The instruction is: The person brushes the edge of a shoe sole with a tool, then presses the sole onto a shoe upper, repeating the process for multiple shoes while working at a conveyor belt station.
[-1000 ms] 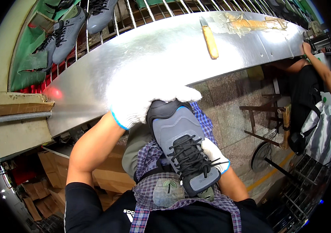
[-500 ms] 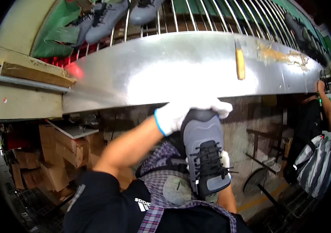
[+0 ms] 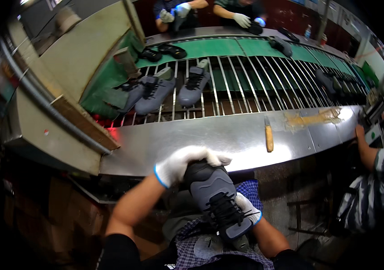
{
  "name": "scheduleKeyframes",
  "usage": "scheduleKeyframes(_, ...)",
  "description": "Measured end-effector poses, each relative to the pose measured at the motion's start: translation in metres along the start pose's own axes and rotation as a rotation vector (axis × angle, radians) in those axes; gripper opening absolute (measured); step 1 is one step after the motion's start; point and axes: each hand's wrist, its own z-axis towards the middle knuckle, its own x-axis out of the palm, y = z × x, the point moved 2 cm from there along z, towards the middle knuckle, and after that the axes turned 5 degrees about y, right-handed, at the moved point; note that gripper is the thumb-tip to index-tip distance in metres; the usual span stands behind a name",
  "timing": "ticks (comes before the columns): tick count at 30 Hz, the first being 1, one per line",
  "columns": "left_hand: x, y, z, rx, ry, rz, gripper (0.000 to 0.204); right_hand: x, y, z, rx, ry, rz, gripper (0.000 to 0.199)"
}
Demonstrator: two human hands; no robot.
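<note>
A grey and black lace-up shoe [image 3: 215,191] is held up in front of my body, its toe pointing toward the bench and its laced top facing up. My left hand [image 3: 191,163], in a white glove with a blue cuff, is closed over the toe end. On the shoe's right side, by the laces, my right hand [image 3: 247,209] grips it in a matching glove. Its fingers are partly hidden behind the shoe. The sole is out of sight. Beyond my hands, a wooden-handled knife [image 3: 269,137] lies on the metal bench edge [image 3: 192,131].
Past the edge runs a roller conveyor [image 3: 241,85] carrying several grey shoes [image 3: 157,96]. Far across, gloved co-workers' hands [image 3: 241,20] handle shoes. A machine housing [image 3: 61,135] borders the left. At the right, another person's arm [image 3: 368,148] reaches the bench.
The view has tilted up, bringing the conveyor's far side into sight. The shoe stays in both hands and now leans with its toe to the left. My right hand shows more.
</note>
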Motion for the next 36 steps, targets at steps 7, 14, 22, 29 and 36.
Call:
scheduleKeyframes(7,0.036,-0.061,0.069,-0.681,0.407,0.603,0.041,0.014,-0.022,-0.001,0.058,0.117,0.505,0.035)
scheduleKeyframes(14,0.049,-0.034,0.092,-0.428,0.511,0.626,0.043,0.001,-0.053,-0.039,-0.053,0.229,0.713,0.056)
scheduleKeyframes(22,0.042,0.037,0.06,-0.254,-0.12,0.074,0.044,-0.033,-0.082,-0.063,0.204,0.23,1.345,0.053)
scheduleKeyframes(29,-0.004,0.03,0.025,-0.002,-0.432,0.366,0.049,0.004,-0.01,-0.026,-0.057,-0.26,-0.219,0.048)
scheduleKeyframes(36,-0.015,0.018,-0.005,-0.2,-0.355,1.001,0.032,0.095,0.048,-0.007,0.175,-0.525,-1.001,0.076)
